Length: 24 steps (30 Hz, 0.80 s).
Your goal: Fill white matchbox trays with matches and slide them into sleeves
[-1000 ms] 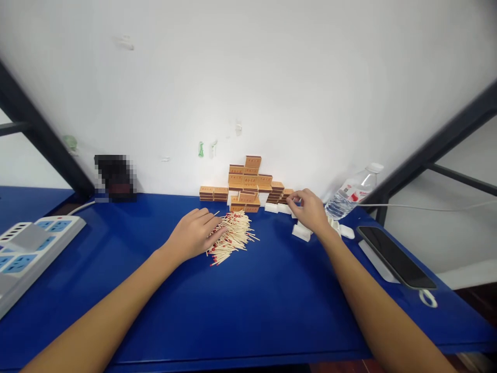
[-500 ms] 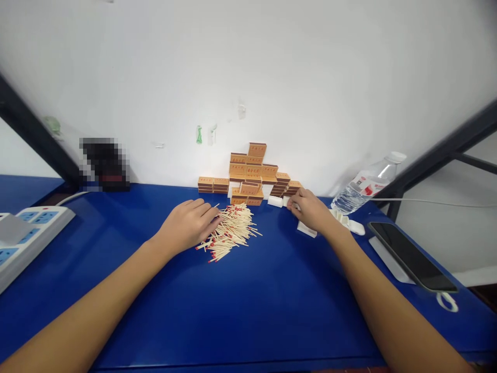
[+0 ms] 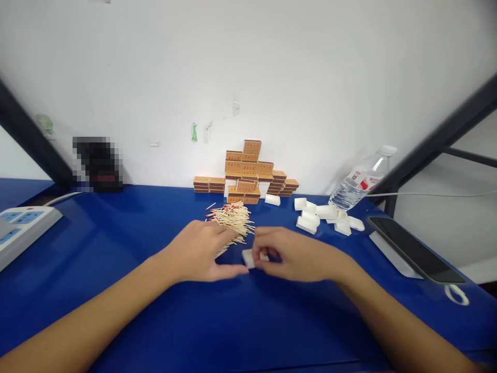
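Note:
My right hand (image 3: 297, 255) pinches a small white matchbox tray (image 3: 248, 257) just above the blue table (image 3: 248, 321) in front of me. My left hand (image 3: 200, 251) lies beside it with its thumb stretched toward the tray and its fingertips on the near edge of a pile of red-tipped matches (image 3: 232, 220). Whether those fingers hold any matches is hidden. Behind the pile, orange matchbox sleeves (image 3: 248, 173) are stacked against the white wall. Several more white trays (image 3: 322, 216) lie loose to the right.
A tilted plastic water bottle (image 3: 359, 180) stands at the back right. A dark phone (image 3: 415, 249) lies on a white slab at the right edge. A white and blue power strip (image 3: 21, 225) sits at the far left, near a blurred dark object (image 3: 97, 163).
My right hand left the heap of white trays at the back right and came to the middle with one tray. My left hand drew back to the pile's near edge.

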Motion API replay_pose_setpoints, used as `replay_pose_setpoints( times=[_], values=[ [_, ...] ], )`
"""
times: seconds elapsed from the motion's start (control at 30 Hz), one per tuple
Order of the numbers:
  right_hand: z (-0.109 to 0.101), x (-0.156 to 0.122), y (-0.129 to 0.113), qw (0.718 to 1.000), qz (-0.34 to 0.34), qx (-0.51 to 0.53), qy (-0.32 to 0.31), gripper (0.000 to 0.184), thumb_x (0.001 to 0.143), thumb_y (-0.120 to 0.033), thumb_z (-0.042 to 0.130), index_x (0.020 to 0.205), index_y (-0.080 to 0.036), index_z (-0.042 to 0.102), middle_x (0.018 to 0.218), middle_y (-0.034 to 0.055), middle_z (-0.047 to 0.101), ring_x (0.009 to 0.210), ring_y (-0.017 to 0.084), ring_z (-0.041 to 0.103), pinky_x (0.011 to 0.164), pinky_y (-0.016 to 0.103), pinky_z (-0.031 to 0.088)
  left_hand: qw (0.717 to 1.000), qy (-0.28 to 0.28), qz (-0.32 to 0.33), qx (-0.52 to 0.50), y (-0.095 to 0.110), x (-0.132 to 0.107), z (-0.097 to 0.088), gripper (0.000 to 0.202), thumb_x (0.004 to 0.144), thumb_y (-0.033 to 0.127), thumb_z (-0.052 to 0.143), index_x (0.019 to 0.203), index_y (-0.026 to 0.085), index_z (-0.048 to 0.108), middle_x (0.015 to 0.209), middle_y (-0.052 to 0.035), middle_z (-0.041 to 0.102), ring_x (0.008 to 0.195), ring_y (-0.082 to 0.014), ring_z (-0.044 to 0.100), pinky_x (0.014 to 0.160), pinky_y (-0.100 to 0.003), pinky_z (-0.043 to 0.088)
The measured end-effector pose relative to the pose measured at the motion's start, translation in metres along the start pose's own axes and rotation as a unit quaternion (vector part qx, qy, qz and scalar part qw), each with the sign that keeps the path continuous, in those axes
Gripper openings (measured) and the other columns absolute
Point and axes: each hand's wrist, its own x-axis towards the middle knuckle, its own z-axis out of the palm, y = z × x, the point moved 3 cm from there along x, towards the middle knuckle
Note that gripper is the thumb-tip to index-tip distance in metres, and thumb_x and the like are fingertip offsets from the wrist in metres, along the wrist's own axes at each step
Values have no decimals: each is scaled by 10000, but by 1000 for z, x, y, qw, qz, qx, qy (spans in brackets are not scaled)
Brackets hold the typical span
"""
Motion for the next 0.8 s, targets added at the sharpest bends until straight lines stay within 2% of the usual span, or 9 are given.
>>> replay_pose_setpoints(
  times=[0.07, 0.17, 0.23, 0.3, 0.43, 0.6, 0.8],
  values=[
    [12, 6, -9, 999, -12, 46, -9, 76, 872, -132, 690, 856, -206, 681, 859, 5, 648, 750, 139, 579, 649, 258, 444, 999, -27, -2, -18, 9, -1, 5, 522, 818, 741, 691, 963, 239, 684, 801, -45, 750, 713, -243, 715, 573, -372, 481],
    [11, 12, 7, 995, 11, 65, 76, 100, 963, -249, 649, 876, -204, 671, 788, -12, 616, 667, 124, 534, 603, 259, 413, 999, -35, -13, -18, 14, -2, 9, 554, 779, 760, 715, 973, 242, 693, 854, -53, 771, 732, -262, 725, 587, -398, 486],
    [4, 14, 27, 985, 49, -3, 168, 138, 992, -263, 609, 888, -202, 677, 789, -2, 615, 677, 133, 533, 625, 276, 401, 999, -37, -19, -14, 14, -2, 12, 565, 777, 751, 721, 1016, 240, 702, 880, -48, 779, 763, -276, 736, 611, -412, 496],
    [1, 14, 45, 972, 88, -81, 202, 75, 956, -222, 645, 895, -196, 679, 849, 20, 639, 755, 153, 567, 682, 292, 412, 999, -44, -25, -16, 14, -3, 14, 533, 773, 708, 749, 1022, 239, 703, 876, -38, 777, 777, -279, 740, 625, -416, 500],
    [8, 16, 61, 975, 104, -88, 177, 94, 917, -267, 725, 940, -190, 676, 904, 30, 634, 786, 159, 581, 697, 291, 429, 998, -50, -23, -31, 14, -4, 17, 419, 787, 611, 773, 986, 250, 696, 843, -22, 764, 763, -259, 730, 624, -404, 492],
    [17, 17, 60, 980, 107, -79, 147, 67, 964, -176, 622, 907, -190, 654, 883, 29, 621, 764, 152, 569, 685, 289, 422, 997, -65, -26, -41, 12, -5, 17, 313, 826, 543, 749, 934, 258, 678, 806, -7, 743, 715, -237, 709, 583, -380, 454],
    [9, 9, 62, 981, 118, -102, 120, 107, 1024, -192, 532, 949, -192, 607, 975, 64, 625, 811, 179, 583, 722, 313, 444, 996, -71, -41, -36, 4, 0, 15, 281, 860, 508, 722, 957, 245, 695, 752, -1, 720, 622, -212, 658, 547, -357, 405]
  ],
)
